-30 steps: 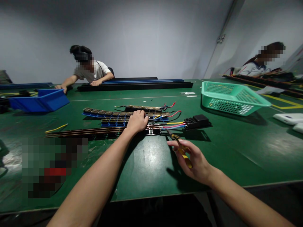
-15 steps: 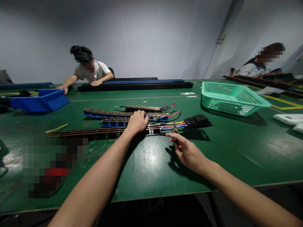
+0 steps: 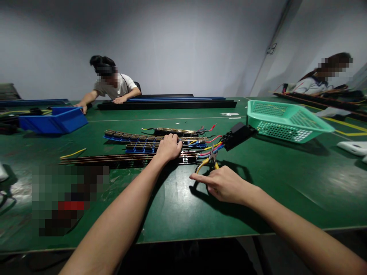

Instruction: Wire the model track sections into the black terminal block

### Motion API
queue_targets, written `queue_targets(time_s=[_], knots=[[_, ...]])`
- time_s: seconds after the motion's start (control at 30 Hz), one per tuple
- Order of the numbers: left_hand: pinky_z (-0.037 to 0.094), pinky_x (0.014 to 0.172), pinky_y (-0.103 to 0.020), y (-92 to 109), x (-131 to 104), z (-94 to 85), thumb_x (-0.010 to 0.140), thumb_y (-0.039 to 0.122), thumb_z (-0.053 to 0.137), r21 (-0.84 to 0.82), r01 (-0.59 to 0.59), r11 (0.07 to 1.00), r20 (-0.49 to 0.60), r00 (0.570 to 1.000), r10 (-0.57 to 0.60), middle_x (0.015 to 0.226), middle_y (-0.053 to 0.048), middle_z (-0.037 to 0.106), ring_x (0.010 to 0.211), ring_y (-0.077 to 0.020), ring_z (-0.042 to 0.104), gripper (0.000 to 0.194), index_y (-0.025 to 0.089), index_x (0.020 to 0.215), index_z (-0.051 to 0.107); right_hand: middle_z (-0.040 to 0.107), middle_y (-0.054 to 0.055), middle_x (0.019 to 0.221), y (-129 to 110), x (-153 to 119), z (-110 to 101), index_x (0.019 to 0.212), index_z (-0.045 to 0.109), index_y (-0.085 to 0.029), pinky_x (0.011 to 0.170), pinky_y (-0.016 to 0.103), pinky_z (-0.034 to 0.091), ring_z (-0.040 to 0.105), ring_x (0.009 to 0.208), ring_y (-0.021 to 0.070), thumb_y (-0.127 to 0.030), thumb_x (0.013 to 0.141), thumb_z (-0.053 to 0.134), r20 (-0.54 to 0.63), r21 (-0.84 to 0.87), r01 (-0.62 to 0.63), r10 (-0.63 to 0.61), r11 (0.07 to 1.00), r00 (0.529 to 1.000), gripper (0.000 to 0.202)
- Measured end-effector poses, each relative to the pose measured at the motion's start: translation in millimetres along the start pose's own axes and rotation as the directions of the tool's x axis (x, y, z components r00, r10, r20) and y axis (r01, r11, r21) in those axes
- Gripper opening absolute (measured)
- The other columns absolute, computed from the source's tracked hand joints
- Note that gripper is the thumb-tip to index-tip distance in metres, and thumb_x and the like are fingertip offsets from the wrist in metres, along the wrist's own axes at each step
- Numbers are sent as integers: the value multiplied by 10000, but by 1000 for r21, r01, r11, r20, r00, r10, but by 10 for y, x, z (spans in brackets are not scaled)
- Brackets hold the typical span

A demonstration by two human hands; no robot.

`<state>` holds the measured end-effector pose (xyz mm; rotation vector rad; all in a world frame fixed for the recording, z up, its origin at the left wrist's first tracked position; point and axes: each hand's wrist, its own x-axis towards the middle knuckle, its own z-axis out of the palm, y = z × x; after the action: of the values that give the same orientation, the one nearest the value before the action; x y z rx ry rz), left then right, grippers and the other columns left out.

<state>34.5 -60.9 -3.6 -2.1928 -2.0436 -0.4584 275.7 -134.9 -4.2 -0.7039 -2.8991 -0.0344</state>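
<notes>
My left hand (image 3: pixel 169 147) presses down on the right part of a long black strip with copper-coloured rods (image 3: pixel 114 158), its fingers curled over the strips. In my right hand (image 3: pixel 225 183) are pliers with yellow handles (image 3: pixel 212 157), spread apart, their jaws at the coloured wires. Those wires run from the strip's right end to a black connector block (image 3: pixel 236 136), which is tilted up off the table. Behind lie blue strips with rods (image 3: pixel 126 136) and a shorter black strip (image 3: pixel 174 132) with a red-tipped wire.
A green perforated basket (image 3: pixel 289 122) stands at the right. At the left, a person's hand touches a blue bin (image 3: pixel 56 121). Long black profiles (image 3: pixel 169 104) lie across the back. Another person sits at the far right. A yellow wire (image 3: pixel 73 153) lies front left.
The pliers have opened and turned more into view in my right hand. The black connector block has risen and tilted. My left hand remains on the strips. The whole view has shifted slightly.
</notes>
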Motion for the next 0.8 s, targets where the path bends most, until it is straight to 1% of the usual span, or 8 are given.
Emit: queue_targets(time_s=[0.23,0.37,0.43,0.53,0.6,0.67,0.73,0.8], knots=[[446,930,-390,18,-13,-22,985,330,422,2,9,1000,15,1000,-10,1196,-131,599,1112,-276,527,270,159,1097,599,481,-71,647,-89,-20,67,1241,498,-239,575,243,339,461,550,115,-236,832,589,-59,480,-162,216,862,975,420],[446,931,-375,18,-11,-19,991,337,420,17,9,1000,16,1000,-9,1203,-122,601,1112,-264,529,270,168,1100,600,479,-70,630,-122,49,124,974,491,-230,545,233,350,454,556,114,-326,840,637,-97,739,-264,486,620,868,220],[450,927,-378,15,-8,-16,990,335,423,18,4,1000,12,1000,-4,1199,-125,602,1108,-268,531,272,162,1098,603,486,-70,580,-88,73,130,832,455,-231,501,228,330,436,512,107,-396,820,675,-89,838,-267,601,477,794,276],[455,924,-389,15,-6,-17,990,328,423,17,1,1000,12,1000,-1,1196,-130,603,1107,-276,532,275,154,1099,605,436,-75,435,-7,96,97,687,423,-231,465,231,331,385,421,99,-514,830,646,-51,968,-155,763,195,645,388],[458,922,-393,16,-6,-17,997,314,407,20,1,1000,14,1000,-1,1199,-131,602,1108,-276,531,275,153,1103,604,340,-88,337,41,112,61,607,379,-238,488,246,398,340,372,95,-579,827,618,60,998,-5,837,-68,544,470],[460,918,-397,16,-5,-13,1004,298,386,26,-2,1000,13,1000,2,1204,-132,599,1108,-276,530,281,152,1107,603,261,-102,289,74,125,35,570,335,-245,523,265,457,300,344,90,-611,798,630,185,954,121,853,-276,488,523],[464,912,-403,12,-2,-4,1007,290,375,30,-6,1000,10,1000,5,1205,-135,598,1105,-277,530,285,152,1109,603,263,-106,281,89,127,30,570,337,-243,543,274,481,291,340,88,-610,776,657,236,921,165,843,-352,483,528],[466,911,-407,8,0,2,1005,290,375,32,-5,999,10,1000,5,1203,-136,598,1101,-278,531,284,154,1106,603,289,-102,291,77,113,45,586,360,-241,527,264,460,310,349,93,-598,777,662,190,941,153,845,-302,500,505]])
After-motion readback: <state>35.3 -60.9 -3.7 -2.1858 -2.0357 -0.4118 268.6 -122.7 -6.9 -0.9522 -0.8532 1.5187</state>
